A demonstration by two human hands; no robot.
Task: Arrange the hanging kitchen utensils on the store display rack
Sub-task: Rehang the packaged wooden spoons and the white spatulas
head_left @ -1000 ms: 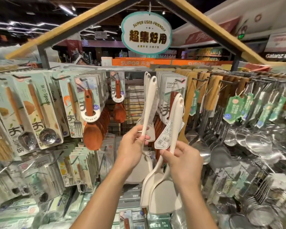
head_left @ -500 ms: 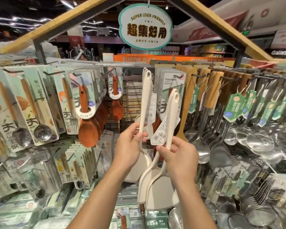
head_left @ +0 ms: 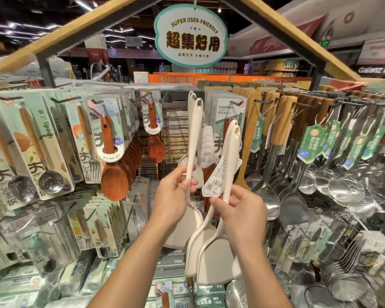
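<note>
My left hand (head_left: 172, 196) grips the handle of a cream spatula (head_left: 192, 138) whose top loops reach up to a rack hook at the centre. My right hand (head_left: 242, 212) holds the handles of two more cream spatulas (head_left: 228, 156), tilted with their handle tops to the right and off the hook; their wide blades (head_left: 211, 258) hang below my hands. A white barcode tag (head_left: 220, 176) dangles from them. The wire display rack (head_left: 171, 134) stands behind.
Packaged spoons and forks (head_left: 42, 138) hang at the left, wooden spoons (head_left: 113, 178) next to them. A Wooden turner pack (head_left: 226, 112) hangs behind the spatulas. Wood-handled steel ladles and skimmers (head_left: 298, 163) fill the right. A hanging sign (head_left: 190, 35) is overhead.
The view has shifted slightly closer and downward. Both hands keep their grips; the spatulas in my right hand sit a little higher and nearer the hook.
</note>
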